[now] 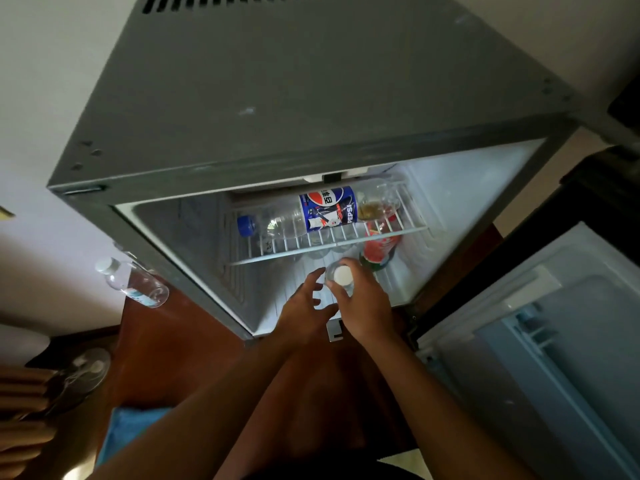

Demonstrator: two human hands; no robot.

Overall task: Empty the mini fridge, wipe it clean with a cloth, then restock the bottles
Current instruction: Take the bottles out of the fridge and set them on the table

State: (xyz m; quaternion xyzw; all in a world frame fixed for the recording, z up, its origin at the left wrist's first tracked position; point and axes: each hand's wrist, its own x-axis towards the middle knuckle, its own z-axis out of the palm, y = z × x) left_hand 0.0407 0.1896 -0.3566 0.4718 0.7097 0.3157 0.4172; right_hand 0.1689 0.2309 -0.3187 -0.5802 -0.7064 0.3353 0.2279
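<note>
The grey mini fridge [311, 98] stands open below me. On its wire shelf [329, 244] lies a Pepsi bottle [325, 209] with a blue cap, and beside it a clear bottle with amber liquid [375, 206]. A red-labelled bottle [381, 247] stands on the fridge floor at the right. My right hand [363, 306] grips a clear bottle with a white cap [341, 277] just inside the lower compartment. My left hand [304, 306] hovers next to it with fingers spread, holding nothing. A blue cloth [131, 431] lies on the floor at the lower left.
The fridge door [540, 341] hangs open at the right with empty pale shelves. A clear water bottle [135, 284] stands on the wooden floor left of the fridge. A small fan [83, 375] sits at the lower left.
</note>
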